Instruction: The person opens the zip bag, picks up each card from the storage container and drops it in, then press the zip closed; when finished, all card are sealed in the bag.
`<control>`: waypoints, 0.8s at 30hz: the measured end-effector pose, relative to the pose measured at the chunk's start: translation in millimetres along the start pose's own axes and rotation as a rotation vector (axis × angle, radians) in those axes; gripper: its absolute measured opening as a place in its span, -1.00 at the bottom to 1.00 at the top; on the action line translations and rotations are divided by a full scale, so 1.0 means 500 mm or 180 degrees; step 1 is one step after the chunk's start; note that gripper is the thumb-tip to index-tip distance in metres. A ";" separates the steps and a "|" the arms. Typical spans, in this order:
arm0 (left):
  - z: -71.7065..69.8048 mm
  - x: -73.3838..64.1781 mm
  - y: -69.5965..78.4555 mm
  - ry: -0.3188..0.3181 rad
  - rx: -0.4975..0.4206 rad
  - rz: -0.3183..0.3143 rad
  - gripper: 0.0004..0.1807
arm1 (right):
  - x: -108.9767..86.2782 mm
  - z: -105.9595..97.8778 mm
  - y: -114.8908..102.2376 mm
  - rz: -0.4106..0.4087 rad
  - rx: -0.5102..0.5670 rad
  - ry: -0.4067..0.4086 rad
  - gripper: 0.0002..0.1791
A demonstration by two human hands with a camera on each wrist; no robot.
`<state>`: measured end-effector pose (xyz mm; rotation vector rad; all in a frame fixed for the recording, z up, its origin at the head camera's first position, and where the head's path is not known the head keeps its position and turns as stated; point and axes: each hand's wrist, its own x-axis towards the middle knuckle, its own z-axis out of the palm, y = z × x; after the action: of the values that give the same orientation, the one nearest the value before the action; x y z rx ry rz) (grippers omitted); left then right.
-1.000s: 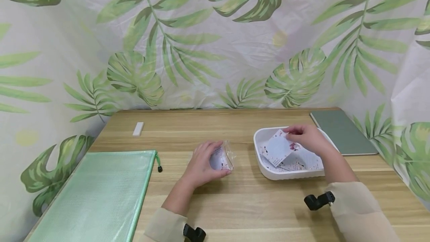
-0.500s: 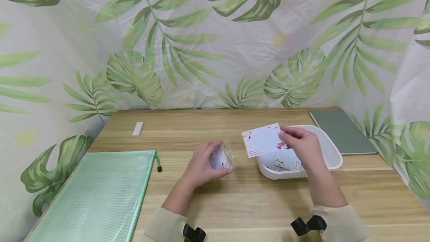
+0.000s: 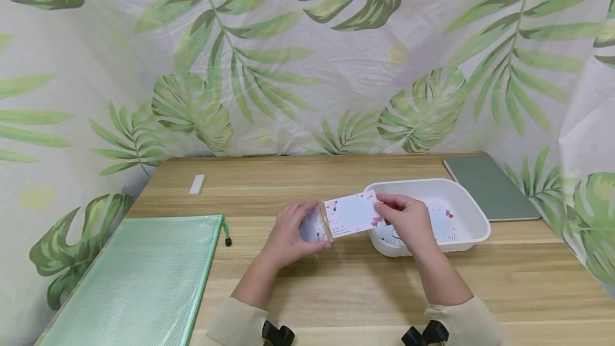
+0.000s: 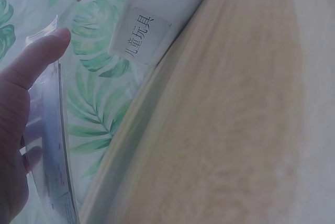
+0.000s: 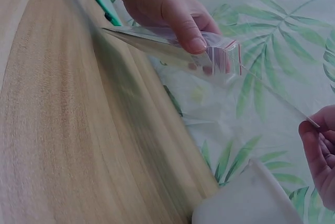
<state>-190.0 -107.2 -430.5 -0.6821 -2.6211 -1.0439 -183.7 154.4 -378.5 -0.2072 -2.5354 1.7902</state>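
My left hand (image 3: 290,231) grips a clear zip bag (image 3: 313,227) with printed cards inside, thumb on the near side. In the right wrist view the bag's mouth (image 5: 230,59), edged with a red line, gapes toward the other hand. A white card (image 3: 351,214) with pink floral corners is pinched at its right end by my right hand (image 3: 408,223). Its left end is at the bag's mouth. Seen edge-on in the right wrist view, the card (image 5: 280,98) runs straight to the opening. Below the right hand, a white plastic bin (image 3: 475,231) holds more cards (image 3: 442,223).
A green mesh zip pouch (image 3: 129,276) lies at the left of the wooden table (image 3: 336,292). Behind it is a small white block (image 3: 197,184). A grey-green notebook (image 3: 495,188) lies at the back right, beside the bin. A leaf-print cloth (image 3: 346,68) hangs behind.
My right hand has lifted the card out of the bin and carried it left to the bag's mouth. The left hand and bag have stayed in place.
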 end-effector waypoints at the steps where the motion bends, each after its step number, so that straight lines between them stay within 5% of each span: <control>1: 0.000 0.000 -0.001 0.0003 0.0003 -0.0003 -0.03 | 0.000 0.000 0.000 0.0008 -0.0015 0.0001 -0.60; 24: 0.002 0.001 0.000 -0.0068 0.0061 0.0079 -0.03 | -0.013 0.056 -0.010 -0.0165 0.0016 0.0091 -0.69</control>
<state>-190.3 -106.4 -431.0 -0.7235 -2.6301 -1.0087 -180.7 125.7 -382.9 -0.1640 -2.4928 1.7623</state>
